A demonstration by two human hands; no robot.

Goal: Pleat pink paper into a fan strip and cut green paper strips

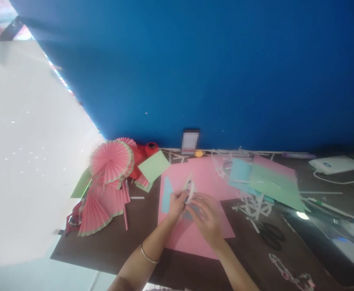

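Observation:
My left hand point(177, 203) and my right hand point(206, 216) meet over a pink paper sheet point(195, 238) on the dark table. Together they pinch a small white roll of tape point(190, 190), held upright between the fingertips. The left wrist wears a thin bangle point(148, 255). A light blue paper piece point(166, 196) lies on the pink sheet just left of my left hand. The picture is blurred, so fine finger detail is unclear.
Pink pleated paper fans point(112, 161) pile at the left, with a green paper square point(154, 165) and a red object point(148, 150) behind. Green, blue and pink sheets point(270, 182) lie right. Black scissors point(270, 234), white paper strips point(255, 204), a paper chain point(288, 275), a white device point(336, 163), blue wall behind.

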